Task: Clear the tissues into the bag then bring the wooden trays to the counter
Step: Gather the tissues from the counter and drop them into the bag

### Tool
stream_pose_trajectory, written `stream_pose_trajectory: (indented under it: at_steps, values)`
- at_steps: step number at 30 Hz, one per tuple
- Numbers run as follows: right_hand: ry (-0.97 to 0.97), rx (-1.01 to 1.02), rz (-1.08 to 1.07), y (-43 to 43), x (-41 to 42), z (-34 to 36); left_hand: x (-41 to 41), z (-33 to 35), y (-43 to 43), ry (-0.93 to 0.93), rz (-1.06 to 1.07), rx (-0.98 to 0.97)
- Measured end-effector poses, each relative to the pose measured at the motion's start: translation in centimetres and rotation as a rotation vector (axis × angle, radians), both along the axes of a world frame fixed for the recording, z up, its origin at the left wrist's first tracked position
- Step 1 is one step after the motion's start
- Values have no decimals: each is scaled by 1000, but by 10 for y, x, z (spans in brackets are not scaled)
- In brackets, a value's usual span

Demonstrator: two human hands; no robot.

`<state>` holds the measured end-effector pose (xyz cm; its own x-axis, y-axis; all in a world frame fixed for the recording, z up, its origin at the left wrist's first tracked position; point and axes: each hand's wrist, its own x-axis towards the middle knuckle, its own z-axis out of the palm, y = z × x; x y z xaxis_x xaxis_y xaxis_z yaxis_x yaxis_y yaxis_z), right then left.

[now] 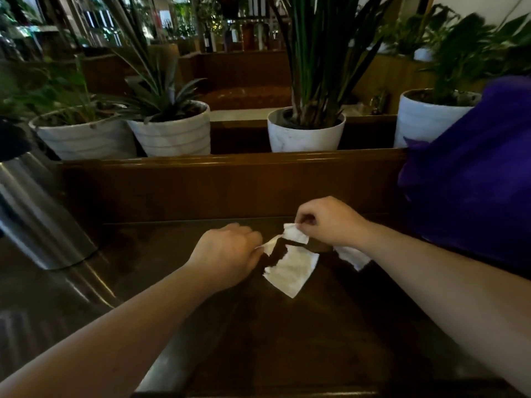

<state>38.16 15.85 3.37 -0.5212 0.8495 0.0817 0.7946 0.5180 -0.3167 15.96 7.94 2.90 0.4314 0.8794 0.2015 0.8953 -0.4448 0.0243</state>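
A white tissue [291, 270] with torn edges lies partly lifted over the dark wooden tray [287, 340] in front of me. My left hand [227, 254] pinches its left corner with closed fingers. My right hand [330, 221] pinches the upper strip of the same tissue. Another bit of white tissue [355, 257] shows under my right wrist. A purple bag [471, 191] stands at the right, close behind my right forearm.
A steel kettle [37, 214] stands at the left on the dark table [57, 297]. Behind the tray rises a wooden ledge [230, 179] carrying several white plant pots [306, 132] with tall leaves.
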Motion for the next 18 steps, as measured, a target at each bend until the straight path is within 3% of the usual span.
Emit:
stream_pose_trajectory:
  at_steps: [10,18]
  values:
    - [111,-53,-168,-2,82,-11,59,-30,14,180,-76,-196]
    - [126,-106,-233,-3,109,-28,62,-39,22,250,-133,-154]
